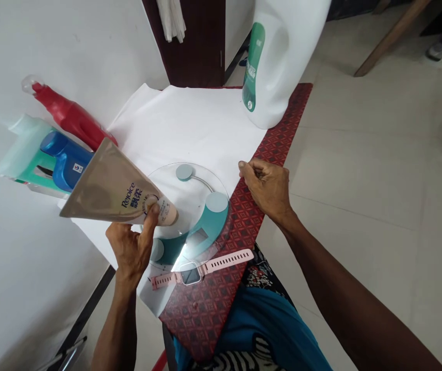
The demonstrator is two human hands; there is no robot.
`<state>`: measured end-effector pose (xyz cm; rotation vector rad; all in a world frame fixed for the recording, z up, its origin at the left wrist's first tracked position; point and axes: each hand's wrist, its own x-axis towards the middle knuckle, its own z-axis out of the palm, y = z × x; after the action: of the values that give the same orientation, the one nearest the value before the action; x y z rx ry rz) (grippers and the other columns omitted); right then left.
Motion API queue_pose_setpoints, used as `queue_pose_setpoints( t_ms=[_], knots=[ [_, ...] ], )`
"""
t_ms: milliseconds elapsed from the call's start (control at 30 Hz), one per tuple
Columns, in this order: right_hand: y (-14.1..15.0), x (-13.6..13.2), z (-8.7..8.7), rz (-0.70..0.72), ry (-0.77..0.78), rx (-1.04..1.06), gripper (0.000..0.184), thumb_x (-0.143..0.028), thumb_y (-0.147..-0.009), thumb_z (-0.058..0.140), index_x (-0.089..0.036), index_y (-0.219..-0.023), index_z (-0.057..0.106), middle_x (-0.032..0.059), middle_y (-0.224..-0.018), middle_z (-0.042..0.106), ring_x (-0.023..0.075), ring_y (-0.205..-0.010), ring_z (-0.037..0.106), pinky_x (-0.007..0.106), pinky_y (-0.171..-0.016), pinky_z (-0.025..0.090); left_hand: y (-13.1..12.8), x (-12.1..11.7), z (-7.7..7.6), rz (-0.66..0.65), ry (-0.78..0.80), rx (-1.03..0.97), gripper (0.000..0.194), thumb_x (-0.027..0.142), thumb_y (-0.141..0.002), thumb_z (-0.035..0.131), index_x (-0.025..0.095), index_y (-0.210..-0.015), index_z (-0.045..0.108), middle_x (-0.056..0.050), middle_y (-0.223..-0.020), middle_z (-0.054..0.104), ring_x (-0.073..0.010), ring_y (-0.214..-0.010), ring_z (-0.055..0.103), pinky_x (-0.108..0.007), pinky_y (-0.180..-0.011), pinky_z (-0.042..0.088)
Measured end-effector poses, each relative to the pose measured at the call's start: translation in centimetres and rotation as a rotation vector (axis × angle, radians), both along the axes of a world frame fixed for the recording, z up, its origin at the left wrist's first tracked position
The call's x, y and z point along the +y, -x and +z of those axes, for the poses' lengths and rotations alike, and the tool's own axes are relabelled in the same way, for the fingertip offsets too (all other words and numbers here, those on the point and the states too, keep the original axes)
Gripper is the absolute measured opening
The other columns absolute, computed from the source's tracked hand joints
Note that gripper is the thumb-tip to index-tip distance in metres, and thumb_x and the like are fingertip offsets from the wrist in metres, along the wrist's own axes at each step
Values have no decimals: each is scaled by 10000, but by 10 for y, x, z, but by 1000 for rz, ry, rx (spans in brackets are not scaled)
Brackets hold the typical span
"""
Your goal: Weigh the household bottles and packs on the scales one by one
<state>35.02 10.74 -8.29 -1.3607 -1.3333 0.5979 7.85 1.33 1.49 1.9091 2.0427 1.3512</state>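
My left hand (131,252) grips a beige-gold Rejoice squeeze tube (107,188), thumb across the printed front near its cap end. The tube is tilted, its wide flat end up to the left, above a round glass scale (213,226) with teal and pale grey parts. My right hand (267,188) is closed in a loose fist beside the scale, by the table's right edge, with nothing visible in it. A pink-strapped smartwatch (191,274) lies stretched out along the near side of the scale.
A big white bottle with a green label (278,62) stands at the far right corner. Along the left wall are a red bottle (76,118), a blue bottle (69,159) and a green-and-clear container (27,147). White paper (190,118) partly covers the red patterned table (201,314).
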Motion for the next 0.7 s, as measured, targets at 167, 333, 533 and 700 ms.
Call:
queue_pose_setpoints(
  t_ms=[167,333,533,700],
  knots=[
    [-1,0,0,15,1,14,415,-441,-1019,607,-247,-652,597,-19,-552,547,149,-527,501,349,-601,358,25,5,5,216,-193,-118,374,482,-889,820,134,-1017,862,-110,-1059,847,-345,-1104,803,-509,-1092,624],
    [-1,-1,1,0,2,26,409,-451,-1011,629,-250,-655,607,-21,-545,548,149,-519,488,350,-587,356,86,30,11,291,-396,-169,507,507,-852,814,66,-1101,842,-143,-1138,843,-394,-1169,793,-538,-1053,647],
    [0,-1,4,7,21,12,424,-470,-999,626,-251,-636,599,-27,-525,517,145,-504,469,346,-568,352,143,71,-15,360,-385,-215,523,462,-720,767,66,-1062,765,-188,-1154,827,-356,-1098,803,-501,-959,670],
    [1,-1,3,-7,45,-20,413,-449,-1000,629,-254,-637,599,-33,-515,494,147,-497,468,345,-579,364,147,80,-26,428,-341,-104,407,412,-724,785,146,-1018,693,-114,-1076,778,-242,-920,749,-408,-823,666]
  ],
)
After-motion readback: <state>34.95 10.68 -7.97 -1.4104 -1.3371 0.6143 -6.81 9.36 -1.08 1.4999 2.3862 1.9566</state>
